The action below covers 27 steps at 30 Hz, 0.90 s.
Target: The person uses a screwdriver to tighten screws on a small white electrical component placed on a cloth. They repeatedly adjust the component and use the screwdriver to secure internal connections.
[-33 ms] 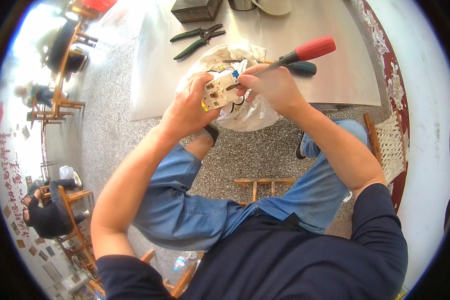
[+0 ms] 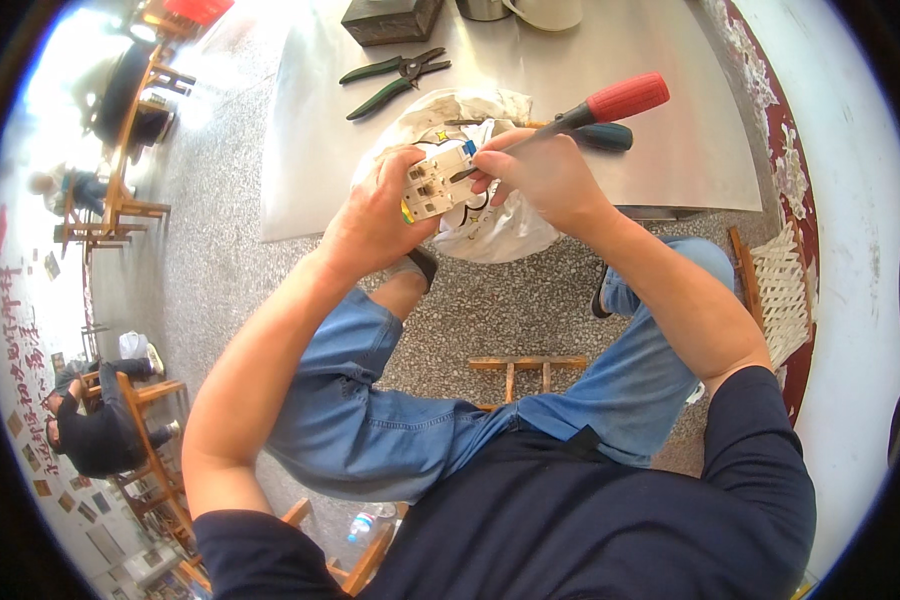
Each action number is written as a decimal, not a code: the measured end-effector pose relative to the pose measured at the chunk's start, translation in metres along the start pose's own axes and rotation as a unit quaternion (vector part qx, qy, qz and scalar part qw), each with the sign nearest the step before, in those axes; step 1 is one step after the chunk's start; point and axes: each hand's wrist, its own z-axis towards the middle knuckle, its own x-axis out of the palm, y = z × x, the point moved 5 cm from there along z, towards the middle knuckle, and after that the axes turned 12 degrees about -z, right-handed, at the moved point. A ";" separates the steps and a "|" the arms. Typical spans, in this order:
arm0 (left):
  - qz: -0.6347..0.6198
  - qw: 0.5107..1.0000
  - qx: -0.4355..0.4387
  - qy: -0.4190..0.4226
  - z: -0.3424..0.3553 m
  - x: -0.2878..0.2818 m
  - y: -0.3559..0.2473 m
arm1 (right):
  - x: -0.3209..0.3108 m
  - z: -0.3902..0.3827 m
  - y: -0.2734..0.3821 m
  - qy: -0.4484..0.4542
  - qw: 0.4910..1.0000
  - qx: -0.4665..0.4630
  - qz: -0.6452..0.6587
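Note:
My left hand (image 2: 375, 205) is closed round a white circuit breaker (image 2: 432, 184), gripping it by its left side above the table edge. The breaker has small dark switches on its face and a blue part (image 2: 470, 148) at its upper right corner. In my right hand (image 2: 545, 180) is a screwdriver with a red handle (image 2: 625, 97); the handle points up and to the right. Its dark tip reaches the breaker's face; whether it touches cannot be told. Under both hands lies a crumpled white plastic bag (image 2: 510, 230), draped over the table edge.
On the metal-topped table (image 2: 310, 160) lie green-handled cutters (image 2: 402, 80) and a tool with a dark teal handle (image 2: 607, 137). Farther back stand a dark block (image 2: 394, 20) and a pale cup (image 2: 550, 12). A wooden rung (image 2: 528, 362) shows between my legs. A person (image 2: 105, 430) sits far left.

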 end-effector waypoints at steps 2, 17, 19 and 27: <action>-0.011 1.000 -0.018 0.005 -0.001 0.000 0.004 | 0.002 -0.001 0.001 0.004 1.000 -0.005 -0.011; -0.027 0.999 -0.042 0.020 0.001 -0.002 0.006 | 0.014 0.002 0.003 0.006 0.999 -0.042 -0.022; -0.032 0.998 -0.047 0.026 0.001 -0.002 0.005 | 0.014 0.002 0.002 0.010 0.998 -0.045 -0.031; -0.030 0.998 -0.049 0.020 -0.001 -0.002 0.007 | 0.016 0.002 0.001 0.022 0.999 -0.035 -0.021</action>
